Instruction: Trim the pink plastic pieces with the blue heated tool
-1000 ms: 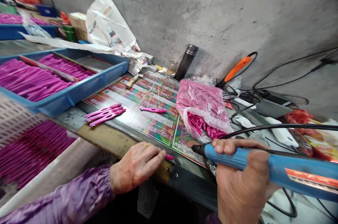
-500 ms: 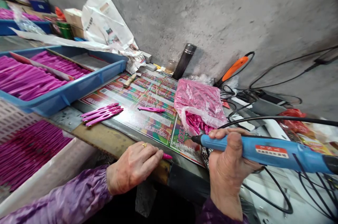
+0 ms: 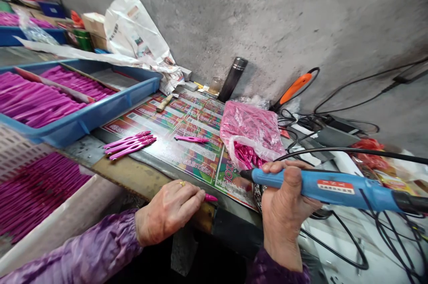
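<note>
My left hand (image 3: 170, 210) rests at the near edge of the bench, fingers closed on a small pink plastic piece (image 3: 211, 197) whose tip pokes out to the right. My right hand (image 3: 284, 212) grips a blue corded power tool (image 3: 334, 188) held level, its dark tip pointing left, a short way right of and above the pink piece. Just behind the tool lies a clear bag of pink pieces (image 3: 252, 134), open at the front. A few finished pink parts (image 3: 129, 145) lie grouped on the printed sheet (image 3: 187, 141), with one more pink part (image 3: 192, 139) alone.
A blue tray (image 3: 83, 117) of magenta sticks stands at left, a white crate (image 3: 50, 212) of more below it. At the wall are a dark flask (image 3: 234, 78), an orange-handled tool (image 3: 296, 88), crumpled newspaper (image 3: 133, 34) and a small hammer (image 3: 165, 102). Cables and adapters (image 3: 331, 134) crowd the right.
The blue tool has levelled out and swung a little left and up in my right hand. My left hand has stayed put on the pink piece.
</note>
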Demonstrator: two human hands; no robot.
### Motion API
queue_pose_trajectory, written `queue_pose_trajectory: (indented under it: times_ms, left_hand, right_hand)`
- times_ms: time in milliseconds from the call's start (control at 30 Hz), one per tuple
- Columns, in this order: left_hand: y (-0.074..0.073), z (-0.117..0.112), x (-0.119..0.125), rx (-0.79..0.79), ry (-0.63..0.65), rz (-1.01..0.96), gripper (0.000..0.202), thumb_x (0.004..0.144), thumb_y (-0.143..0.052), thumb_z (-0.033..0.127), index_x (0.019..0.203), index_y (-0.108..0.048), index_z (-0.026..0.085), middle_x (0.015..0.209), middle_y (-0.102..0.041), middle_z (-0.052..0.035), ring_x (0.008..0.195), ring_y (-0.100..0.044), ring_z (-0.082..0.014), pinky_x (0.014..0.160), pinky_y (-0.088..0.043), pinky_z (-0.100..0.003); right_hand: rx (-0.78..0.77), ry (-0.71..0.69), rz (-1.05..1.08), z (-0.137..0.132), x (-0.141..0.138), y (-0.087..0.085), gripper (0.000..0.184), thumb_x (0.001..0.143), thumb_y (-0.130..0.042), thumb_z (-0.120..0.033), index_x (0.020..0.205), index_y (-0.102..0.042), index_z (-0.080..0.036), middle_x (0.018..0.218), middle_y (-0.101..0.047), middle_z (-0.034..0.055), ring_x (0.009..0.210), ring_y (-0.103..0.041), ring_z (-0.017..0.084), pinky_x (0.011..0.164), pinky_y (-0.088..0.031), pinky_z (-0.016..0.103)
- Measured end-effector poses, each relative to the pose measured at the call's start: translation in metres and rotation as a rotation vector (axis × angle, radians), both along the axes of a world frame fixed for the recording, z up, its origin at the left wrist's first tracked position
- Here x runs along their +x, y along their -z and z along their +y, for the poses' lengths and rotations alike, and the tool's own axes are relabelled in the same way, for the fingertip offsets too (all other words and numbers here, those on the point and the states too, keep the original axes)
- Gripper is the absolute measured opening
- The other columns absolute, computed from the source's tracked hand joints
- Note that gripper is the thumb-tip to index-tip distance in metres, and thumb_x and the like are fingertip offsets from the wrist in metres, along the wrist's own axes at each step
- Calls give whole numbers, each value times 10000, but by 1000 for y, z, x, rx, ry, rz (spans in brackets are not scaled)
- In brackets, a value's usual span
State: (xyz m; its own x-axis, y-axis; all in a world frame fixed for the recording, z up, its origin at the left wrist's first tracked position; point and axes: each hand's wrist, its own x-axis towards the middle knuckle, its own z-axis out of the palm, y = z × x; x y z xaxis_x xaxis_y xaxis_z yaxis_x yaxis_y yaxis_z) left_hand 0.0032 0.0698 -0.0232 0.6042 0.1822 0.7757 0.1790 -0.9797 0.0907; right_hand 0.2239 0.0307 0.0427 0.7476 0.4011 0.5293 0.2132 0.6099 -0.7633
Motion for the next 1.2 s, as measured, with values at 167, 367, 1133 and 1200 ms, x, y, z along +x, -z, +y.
queue_pose_trajectory:
  times_ms: [167, 367, 1133, 1200]
  left_hand:
    - [-1, 1, -1, 20, 0, 25, 243, 1048, -395, 89, 1221, -566, 87, 860, -708, -83, 722, -661, -161, 629, -554, -279]
    - [-4, 2, -1, 84, -52, 91, 250, 1066, -348, 113, 1126, -590, 105, 796, -650, -42, 639, -575, -151, 574, -480, -282]
    - [-16, 22, 29, 64, -1, 296, 336, 1091, -300, 135, 818, -489, 186, 759, -549, -16, 646, -480, -159, 604, -374, -294]
    - [-16, 23, 30, 66, 11, 300, 328, 1090, -307, 136, 824, -494, 185, 765, -546, -17, 653, -480, -160, 608, -384, -295]
  right_hand:
    - [7, -20, 7, -6, -3, 0, 355, 761, -817, -436, 841, -568, -197, 660, -564, -50, 585, -550, 132, 648, -516, 335]
    - [-1, -74, 18, -15, -9, -1, 286, 806, -766, -402, 850, -568, -201, 666, -554, -44, 597, -555, 142, 661, -499, 338]
    - [-58, -220, 229, -41, -30, -17, 474, 774, -746, -676, 878, -570, -248, 684, -490, -55, 651, -481, 138, 700, -506, 317]
    - [-58, -221, 235, -42, -30, -17, 482, 771, -742, -688, 875, -570, -250, 677, -487, -56, 645, -480, 138, 692, -507, 317]
